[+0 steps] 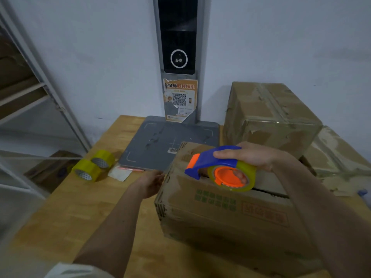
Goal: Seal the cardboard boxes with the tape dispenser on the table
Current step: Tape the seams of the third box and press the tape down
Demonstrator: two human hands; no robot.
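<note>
On the cardboard box [224, 209] at the worktop's [66, 217] near edge: taping under way.

Over the box's top seam, right hand [251, 157] curled round the blue-and-orange tape dispenser [218, 167], yellowish roll loaded, orange front end toward the far left corner. Against the box's left side, left hand [151, 183], fingers fairly straight, gripping nothing. Left of the box, two yellow tape rolls [93, 164] lying side by side, a small clear bag [120, 173] just beside them. Behind the box, a grey scale platform [160, 141] with upright column [178, 57]; behind and right, two taped boxes [281, 117].
</note>
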